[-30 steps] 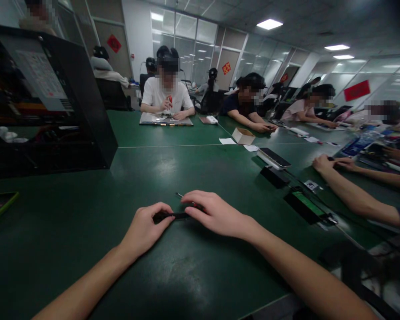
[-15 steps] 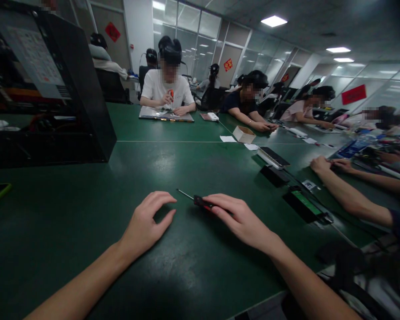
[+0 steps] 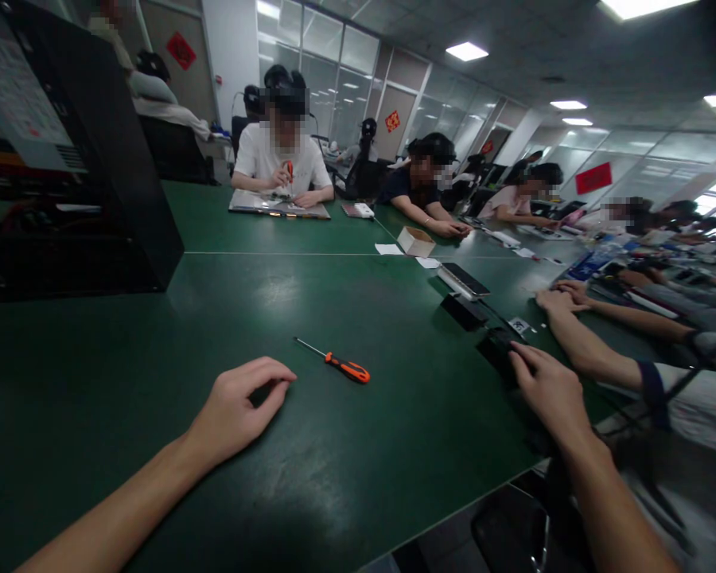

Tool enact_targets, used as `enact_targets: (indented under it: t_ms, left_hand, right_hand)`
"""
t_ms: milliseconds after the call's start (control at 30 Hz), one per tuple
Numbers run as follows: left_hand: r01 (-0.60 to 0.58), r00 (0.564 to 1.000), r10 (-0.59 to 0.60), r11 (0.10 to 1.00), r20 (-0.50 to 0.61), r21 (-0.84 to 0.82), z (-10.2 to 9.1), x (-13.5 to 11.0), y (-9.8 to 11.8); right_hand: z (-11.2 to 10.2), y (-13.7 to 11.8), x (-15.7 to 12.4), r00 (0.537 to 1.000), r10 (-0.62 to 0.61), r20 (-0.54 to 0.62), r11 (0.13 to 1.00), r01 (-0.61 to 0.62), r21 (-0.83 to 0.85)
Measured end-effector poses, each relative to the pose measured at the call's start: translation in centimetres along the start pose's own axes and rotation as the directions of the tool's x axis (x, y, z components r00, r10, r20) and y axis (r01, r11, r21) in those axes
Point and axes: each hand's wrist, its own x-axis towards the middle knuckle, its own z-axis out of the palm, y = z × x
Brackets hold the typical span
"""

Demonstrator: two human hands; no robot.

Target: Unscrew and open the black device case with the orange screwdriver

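Head view. Landmark: small orange-handled screwdriver with thin metal shaft, lying flat on green matte table, untouched.

Left hand: rests on table just beside screwdriver, on near-left side; fingers curled loosely, palm down, nothing seen in grasp.

Right hand: well right of screwdriver, at table edge, fingers laid on flat black rectangular device; whether they grip it, cannot tell.

Beyond screwdriver to right: dark phone on white base, small open cardboard box. Co-worker's forearm just past right hand.
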Motion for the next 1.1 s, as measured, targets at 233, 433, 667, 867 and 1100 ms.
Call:
enact_targets:
  t_ms: [233, 433, 667, 867, 1100]
  left_hand:
    - [-0.005, 1.000, 0.005, 1.000, -0.019, 0.024, 0.0, 0.1, 0.0]
    - [-0.019, 1.000, 0.018, 1.000, 0.011, 0.022, -0.1, 0.0, -0.1]
    - [-0.027, 0.999, 0.027, 1.000, 0.035, 0.013, -0.2, 0.2, 0.0]
    - [-0.043, 0.998, 0.042, 0.999, 0.052, 0.020, -0.1, 0.2, 0.3]
    - [-0.046, 0.998, 0.045, 0.999, 0.053, 0.014, -0.2, 0.1, 0.0]
  right_hand:
    - [1.0, 0.1, 0.1, 1.000, 0.026, 0.010, 1.000, -0.026, 0.013]
    - [1.0, 1.0, 0.5, 0.998, 0.019, 0.064, 0.999, -0.021, 0.036]
    - [0.6, 1.7, 1.6, 0.988, -0.022, 0.150, 0.998, 0.012, 0.065]
    - [-0.7, 1.5, 5.4, 0.968, -0.128, 0.218, 0.979, 0.089, 0.181]
    - [-2.4, 0.4, 9.2, 0.994, -0.097, 0.049, 0.932, 0.074, 0.356]
